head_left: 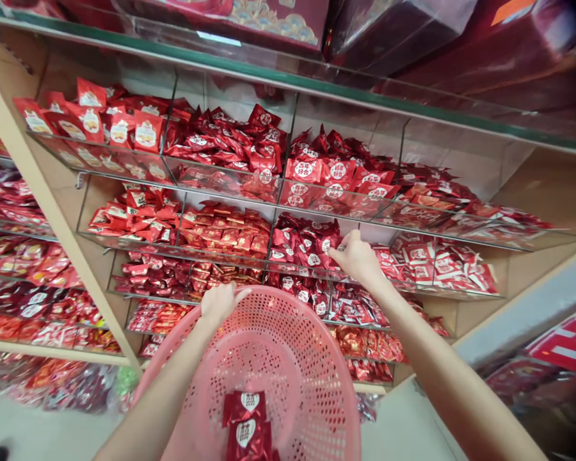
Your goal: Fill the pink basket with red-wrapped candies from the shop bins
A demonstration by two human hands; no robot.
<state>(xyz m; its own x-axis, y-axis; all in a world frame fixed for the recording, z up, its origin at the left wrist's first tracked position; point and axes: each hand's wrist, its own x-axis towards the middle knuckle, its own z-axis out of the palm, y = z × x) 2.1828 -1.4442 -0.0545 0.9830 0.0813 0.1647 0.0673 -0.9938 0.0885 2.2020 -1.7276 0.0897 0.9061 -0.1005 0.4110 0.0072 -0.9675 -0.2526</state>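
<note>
My left hand (221,304) is closed over the far rim of a pink perforated plastic basket (336,384), which is tilted towards me. Inside lie a few dark red packets (249,435) with white heart-shaped labels. My right hand (358,256) reaches into a shelf compartment, thumb and fingers pinched at a small dark red packet (327,246). More packets of the same look (295,240) are heaped to the left of its fingertips. White-and-red packets (417,250) fill the compartment to the right of that hand.
Clear-fronted shelf tiers (230,176) with dividers hold heaps of small red packets. A glass shelf edge (269,61) crosses above, with large dark red boxes (288,19) on it. A wooden upright (62,218) stands left. Bagged goods (62,384) lie on the floor.
</note>
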